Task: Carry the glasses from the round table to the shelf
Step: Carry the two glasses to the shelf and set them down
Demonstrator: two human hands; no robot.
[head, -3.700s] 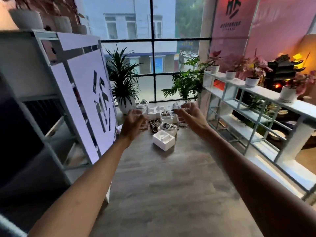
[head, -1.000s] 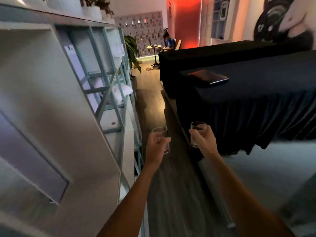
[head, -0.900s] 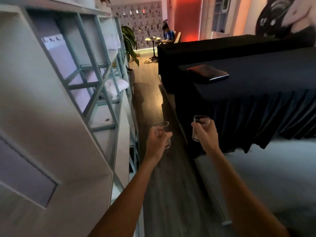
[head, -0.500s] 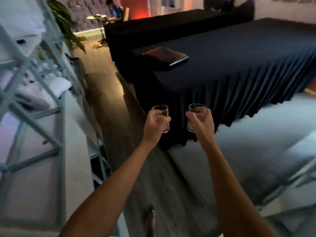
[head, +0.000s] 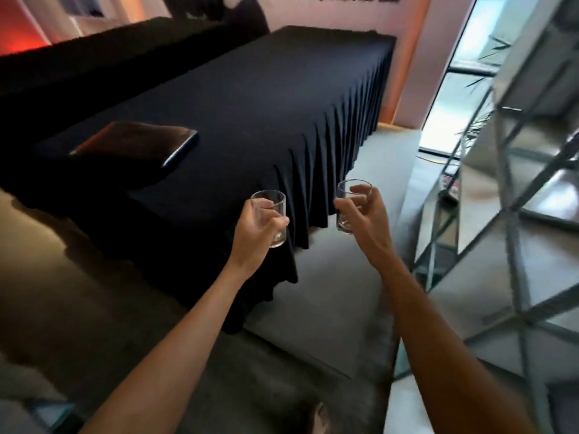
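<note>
I hold two small clear glasses upright in front of me at chest height. My left hand [head: 255, 234] grips one glass [head: 273, 211] with fingers curled round its side. My right hand [head: 365, 219] grips the other glass [head: 349, 203], with the thumb over its front. The two glasses are about a hand's width apart and look empty. A pale metal-framed shelf [head: 513, 189] rises close by on my right, blurred. The round table is out of sight.
A long table draped in a pleated black cloth [head: 257, 98] fills the space ahead and left, with a dark flat case [head: 138, 142] lying on it. Grey floor [head: 329, 302] runs between the table and the shelf. A bright window [head: 454, 89] lies beyond.
My view has swung to the right: the shelf that stood on my left has gone from view, and a shelf now rises on my right. Both hands keep their grip on the glasses.
</note>
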